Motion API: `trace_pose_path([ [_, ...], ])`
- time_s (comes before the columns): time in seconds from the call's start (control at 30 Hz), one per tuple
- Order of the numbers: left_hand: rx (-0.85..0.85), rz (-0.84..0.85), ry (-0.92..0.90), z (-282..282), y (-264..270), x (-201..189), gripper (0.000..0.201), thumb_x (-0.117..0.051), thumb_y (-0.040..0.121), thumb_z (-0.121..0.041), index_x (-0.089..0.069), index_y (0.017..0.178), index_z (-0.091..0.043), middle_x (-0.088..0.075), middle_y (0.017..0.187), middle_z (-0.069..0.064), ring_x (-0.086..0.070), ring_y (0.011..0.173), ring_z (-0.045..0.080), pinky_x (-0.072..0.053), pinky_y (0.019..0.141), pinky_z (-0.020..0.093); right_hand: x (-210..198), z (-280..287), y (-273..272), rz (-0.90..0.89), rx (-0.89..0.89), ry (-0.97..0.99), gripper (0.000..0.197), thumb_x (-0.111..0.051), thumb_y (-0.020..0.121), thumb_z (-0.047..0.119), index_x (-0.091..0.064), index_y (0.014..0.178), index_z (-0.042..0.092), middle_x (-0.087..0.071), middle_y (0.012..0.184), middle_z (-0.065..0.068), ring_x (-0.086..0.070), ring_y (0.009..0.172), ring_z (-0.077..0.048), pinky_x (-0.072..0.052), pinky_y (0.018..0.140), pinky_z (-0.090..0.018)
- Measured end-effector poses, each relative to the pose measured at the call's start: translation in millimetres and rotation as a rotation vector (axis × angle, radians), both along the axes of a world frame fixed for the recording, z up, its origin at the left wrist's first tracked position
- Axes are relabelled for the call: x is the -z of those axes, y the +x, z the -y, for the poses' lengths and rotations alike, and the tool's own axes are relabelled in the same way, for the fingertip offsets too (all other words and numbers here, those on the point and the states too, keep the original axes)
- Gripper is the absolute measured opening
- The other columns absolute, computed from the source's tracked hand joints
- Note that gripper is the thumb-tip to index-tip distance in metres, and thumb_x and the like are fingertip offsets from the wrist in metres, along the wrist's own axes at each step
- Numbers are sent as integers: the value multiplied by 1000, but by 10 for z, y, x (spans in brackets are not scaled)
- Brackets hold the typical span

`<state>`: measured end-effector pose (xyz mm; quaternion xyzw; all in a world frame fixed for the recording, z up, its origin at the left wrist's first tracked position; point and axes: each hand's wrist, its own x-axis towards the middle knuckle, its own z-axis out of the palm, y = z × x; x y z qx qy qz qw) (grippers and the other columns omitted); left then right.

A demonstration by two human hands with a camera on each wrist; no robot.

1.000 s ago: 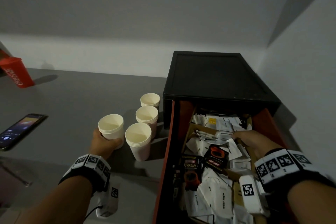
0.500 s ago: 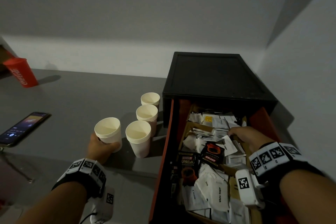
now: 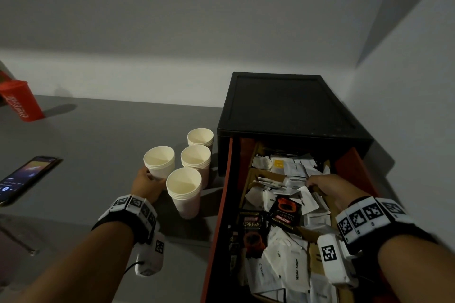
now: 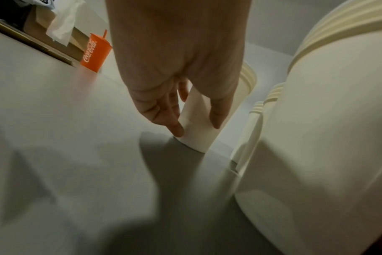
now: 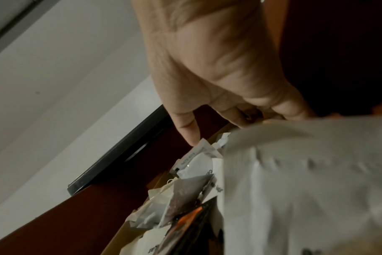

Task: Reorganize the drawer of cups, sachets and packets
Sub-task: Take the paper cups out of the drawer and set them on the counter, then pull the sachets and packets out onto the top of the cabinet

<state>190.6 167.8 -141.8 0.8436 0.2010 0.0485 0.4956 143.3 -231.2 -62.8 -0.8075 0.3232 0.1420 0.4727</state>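
While left hand [image 3: 147, 183] fingers [image 4: 175, 127] wrap a paper cup stack [image 3: 160, 162] standing on the tabletop [image 3: 98, 142], right hand [image 3: 327, 187] fingers [image 5: 189, 131], loosely spread, touch white sachets [image 3: 293, 181] inside the open drawer [image 3: 221, 204].

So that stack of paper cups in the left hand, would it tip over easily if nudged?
Probably. The cup stack is tall with a narrow base and looks light, so a sideways nudge could topple it. Its thin paper walls likely dent under a firm squeeze from the left hand.
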Motion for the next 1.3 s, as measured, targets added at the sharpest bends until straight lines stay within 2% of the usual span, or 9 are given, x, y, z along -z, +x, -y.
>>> trace_pose_path([
  [0.1, 14, -62, 57, 8, 92, -5, 47, -69, 81, -20, -52, 120, -1, -63, 112, 19, -59, 106, 36, -48, 92, 47, 24, 21, 17, 1, -16, -1, 11, -58, 86, 9, -58, 78, 2, -54, 85, -15, -49, 72, -25, -38, 59, -28],
  [0.37, -32, -144, 89, 5, 41, -90, 64, -68, 85, -25, -37, 136, -2, -50, 132, 19, -56, 110, 34, -48, 93, 43, 8, -12, -9, 24, -21, 17, 15, -56, 88, 6, -58, 75, 1, -54, 72, -13, -49, 64, -23, -37, 54, -27],
  [0.43, -60, -114, 80, -7, -11, -167, 60, -67, 86, -17, -38, 136, -1, -49, 133, 17, -54, 108, 31, -48, 84, 35, -34, -61, -35, 27, -42, 60, 14, -59, 87, 9, -63, 89, -5, -62, 84, -21, -57, 73, -31, -47, 66, -31],
  [0.53, -103, 27, 126, 29, -146, -383, 54, -68, 84, -14, -45, 131, -2, -53, 130, 19, -52, 115, 35, -41, 94, 41, -70, -107, -45, 47, -68, 79, 33, -62, 86, 16, -60, 114, -2, -61, 115, -23, -58, 104, -34, -46, 88, -39],
  [0.7, -100, 394, 181, 270, -577, -919, 35, -66, 83, -10, -54, 116, -5, -55, 105, 8, -52, 80, 21, -42, 72, 33, -143, -178, -101, 70, -163, 78, 43, -55, 93, 12, -46, 133, 2, -47, 135, -16, -48, 116, -28, -38, 81, -27],
  [0.83, 90, 505, 150, 652, -981, -1163, 19, -63, 84, -5, -56, 100, -14, -55, 83, -2, -50, 64, 9, -39, 57, 22, -120, -164, -119, 76, -187, 63, 54, -55, 93, 16, -35, 141, 6, -41, 142, -12, -42, 124, -27, -33, 91, -29],
  [0.97, 496, 293, 254, 1006, -1154, -1005, 20, -57, 88, -4, -58, 92, -25, -57, 78, -11, -56, 67, 13, -43, 63, 22, -87, -131, -148, 9, -219, 30, 49, -57, 90, 18, -42, 137, 11, -43, 132, -10, -42, 116, -28, -38, 91, -37],
  [1.1, 660, 109, 335, 1169, -1182, -863, 36, -58, 91, -13, -52, 126, -19, -55, 92, -4, -55, 84, 13, -42, 77, 22, -19, -70, -159, -22, -295, 29, 65, -58, 90, 18, -28, 147, 19, -29, 151, -8, -30, 136, -30, -36, 101, -36],
  [1.3, 659, 107, 419, 1163, -1150, -862, 44, -61, 88, -13, -51, 130, -18, -51, 74, -16, -54, 79, 10, -33, 62, 8, -101, -106, -312, -39, -349, -71, 48, -50, 95, 11, -36, 141, 10, -37, 143, -14, -35, 130, -31, -36, 100, -37],
])
